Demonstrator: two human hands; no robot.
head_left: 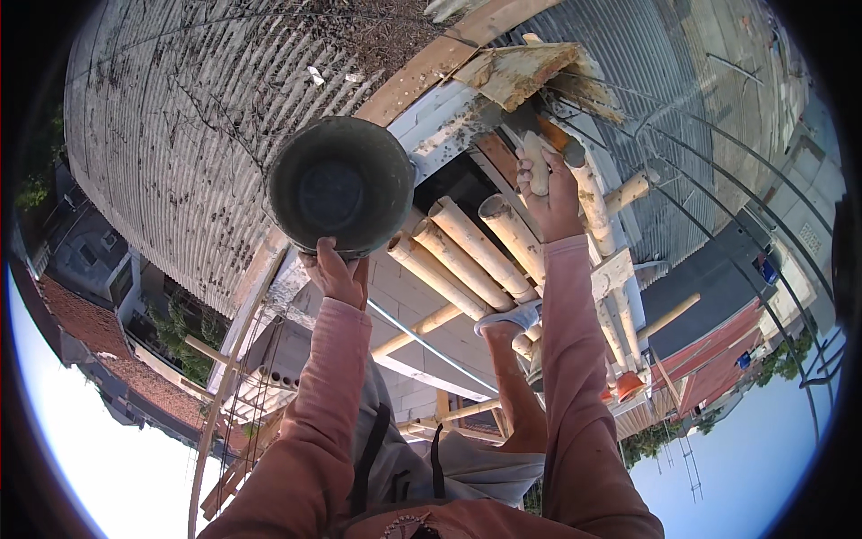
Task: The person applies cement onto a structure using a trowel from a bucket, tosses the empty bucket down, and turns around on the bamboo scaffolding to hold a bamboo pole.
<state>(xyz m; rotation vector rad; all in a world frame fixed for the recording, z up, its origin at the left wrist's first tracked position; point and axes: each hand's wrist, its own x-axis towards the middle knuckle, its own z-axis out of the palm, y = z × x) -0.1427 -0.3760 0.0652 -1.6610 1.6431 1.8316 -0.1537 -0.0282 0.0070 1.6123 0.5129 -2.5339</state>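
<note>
A dark grey bucket (382,193) is tipped toward me at the left of centre, showing its inside with a grey film on the walls. My left hand (338,272) grips its near rim, thumb over the edge. To the right, my right hand (549,193) is closed around the pale wooden handle of a trowel (537,162). The trowel's blade is hard to make out against the grey mortar (519,119) beyond it. This mortar lies at the top of a pale wall, beside a rough wooden board (516,76).
Several bamboo poles (462,256) lie below, with my foot in a light shoe (507,318) on them. Corrugated roofing (197,117) spreads at left, with more roofing (682,54) at right. Thin steel rods (718,153) stick out at right. An orange container (628,386) sits lower down.
</note>
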